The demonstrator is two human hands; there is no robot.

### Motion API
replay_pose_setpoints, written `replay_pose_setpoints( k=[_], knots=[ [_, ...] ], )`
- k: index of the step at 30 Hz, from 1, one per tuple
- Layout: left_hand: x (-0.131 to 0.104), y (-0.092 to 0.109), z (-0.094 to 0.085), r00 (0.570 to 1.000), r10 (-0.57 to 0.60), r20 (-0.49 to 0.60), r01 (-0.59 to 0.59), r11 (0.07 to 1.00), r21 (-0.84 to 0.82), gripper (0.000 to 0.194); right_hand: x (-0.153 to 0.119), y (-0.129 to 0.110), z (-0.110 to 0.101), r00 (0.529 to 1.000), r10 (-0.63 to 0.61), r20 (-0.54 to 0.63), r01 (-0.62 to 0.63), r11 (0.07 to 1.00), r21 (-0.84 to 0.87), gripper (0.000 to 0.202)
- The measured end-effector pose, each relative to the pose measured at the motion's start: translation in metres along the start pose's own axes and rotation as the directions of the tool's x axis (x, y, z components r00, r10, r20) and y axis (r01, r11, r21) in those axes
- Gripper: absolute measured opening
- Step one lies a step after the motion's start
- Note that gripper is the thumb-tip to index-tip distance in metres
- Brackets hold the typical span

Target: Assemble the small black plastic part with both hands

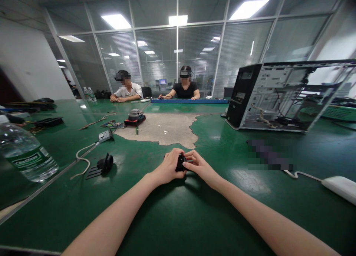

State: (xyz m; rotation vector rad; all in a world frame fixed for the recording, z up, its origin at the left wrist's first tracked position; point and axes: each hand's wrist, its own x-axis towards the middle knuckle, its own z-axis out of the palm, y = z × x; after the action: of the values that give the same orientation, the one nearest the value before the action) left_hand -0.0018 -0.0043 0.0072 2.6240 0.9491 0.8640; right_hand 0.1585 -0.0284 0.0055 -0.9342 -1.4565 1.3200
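Just above the green table (178,219), a small black part (180,163) sits between my two hands; its exact kind is hard to make out. My left hand (170,166) is closed round its left side and covers much of it. From the right, the fingertips and thumb of my right hand (196,164) press on the same part. To the left lies another black plastic piece (104,163) with a round end and flat prongs. Beyond it is a metal bracket (106,135) with a pale cable (83,158).
An open computer case (267,100) stands at right, near a white power strip (340,187). A large water bottle (26,152) is at left. A brown board sheet (167,131) lies ahead, with a red and black fan part (135,117). Two people sit across the table.
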Motion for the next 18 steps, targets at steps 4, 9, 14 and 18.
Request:
replay_pose_setpoints(
  k=[4,9,14,18],
  knots=[
    [-0.0007,-0.0008,-0.0001,1.000,0.002,-0.002,-0.002,1.000,-0.003,0.055,0.0018,0.0036,-0.0022,0.999,0.009,-0.036,-0.012,0.997,-0.079,0.031],
    [-0.0009,-0.0016,0.0000,1.000,0.008,0.003,-0.008,1.000,-0.002,0.054,0.0008,0.0025,-0.0046,1.000,0.002,0.020,-0.001,0.999,-0.037,0.034],
    [-0.0003,-0.0013,0.0005,1.000,0.010,-0.012,-0.010,1.000,0.002,0.054,-0.0004,0.0005,-0.0018,1.000,-0.009,0.029,0.008,1.000,0.011,0.030],
    [-0.0001,-0.0014,0.0010,1.000,0.007,-0.015,-0.007,1.000,0.004,0.054,0.0008,0.0023,-0.0004,1.000,0.006,-0.004,-0.006,1.000,-0.019,0.030]
  ],
)
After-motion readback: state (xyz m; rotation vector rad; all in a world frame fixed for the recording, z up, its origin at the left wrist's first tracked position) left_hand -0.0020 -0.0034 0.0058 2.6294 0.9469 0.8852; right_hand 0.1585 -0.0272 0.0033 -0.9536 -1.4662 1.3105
